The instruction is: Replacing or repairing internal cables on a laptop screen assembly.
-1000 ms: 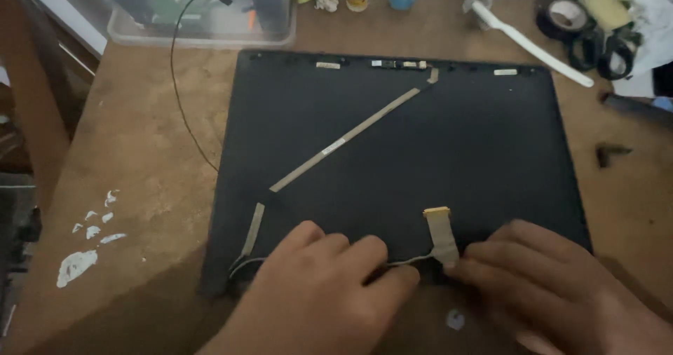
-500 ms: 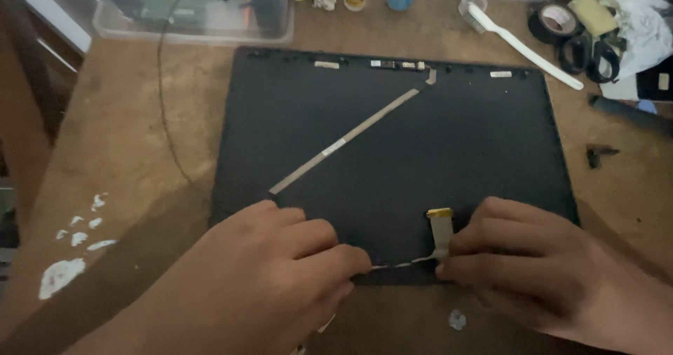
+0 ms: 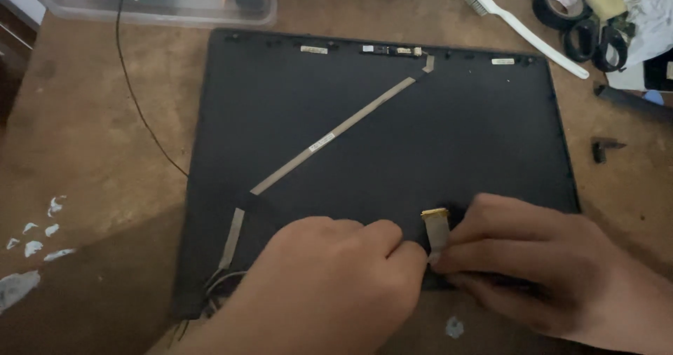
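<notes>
A black laptop lid panel lies flat on the wooden table. A thin grey ribbon cable runs diagonally across it from the top edge down to the lower left corner. Near the panel's front edge stands a short flat cable end with a gold connector. My left hand rests on the panel's front edge with its fingers curled, fingertips touching that cable end. My right hand pinches the same cable end from the right. Thin wires stick out at the lower left corner.
A clear plastic bin stands at the back left, with a black cord trailing over the table. A white brush, tape rolls and black straps lie at the back right. Small black parts sit right of the panel. White paint spots mark the left.
Both hands have drawn together around the gold-tipped cable end. The view has shifted closer and slightly left over the panel.
</notes>
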